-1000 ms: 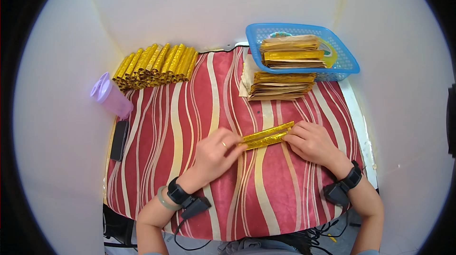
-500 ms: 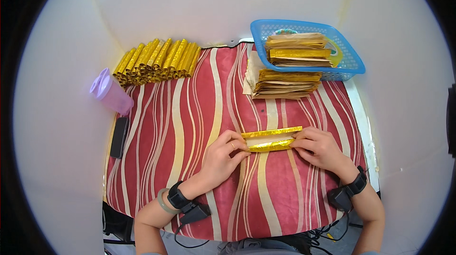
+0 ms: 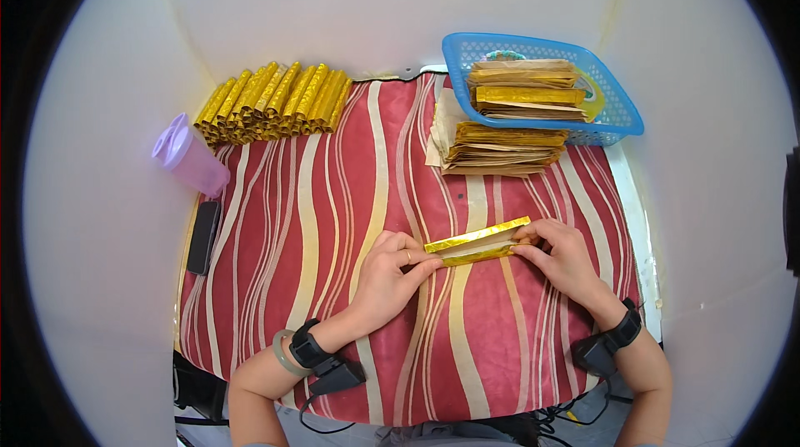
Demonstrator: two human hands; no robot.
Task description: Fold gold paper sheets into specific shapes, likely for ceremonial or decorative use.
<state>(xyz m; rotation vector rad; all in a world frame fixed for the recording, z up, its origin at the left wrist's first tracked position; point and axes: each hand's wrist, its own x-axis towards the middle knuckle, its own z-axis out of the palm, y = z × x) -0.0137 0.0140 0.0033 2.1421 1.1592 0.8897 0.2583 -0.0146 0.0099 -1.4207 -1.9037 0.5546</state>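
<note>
**Gold strip pinched at both ends, mid-fold**

Since the earlier frames, both my hands have slid a little toward me and the gold paper strip (image 3: 477, 242) now lies tilted, its right end raised toward two o'clock, where half a second ago it lay nearly level. My left hand (image 3: 385, 276) pinches the strip's left end between thumb and fingertips, closed on it. My right hand (image 3: 567, 259) is clamped on the right end the same way, fingers curled over the top edge. The strip sits low on the striped cloth (image 3: 317, 222), just at six o'clock from the stack of gold sheets (image 3: 500, 147).

I judge the strip to be very light, thin foil-faced paper: limp along its length, stiffened only by the folds already in it. The shiny face probably slips under dry fingers, and a hard squeeze would leave a crease or tear an edge. Holding it by the two ends, as I do now, keeps it taut and flat.

At eleven o'clock lies a row of finished gold rolls (image 3: 271, 101). A blue basket (image 3: 621, 114) with more sheets stands at one o'clock, a purple jug (image 3: 190, 155) at ten.
</note>
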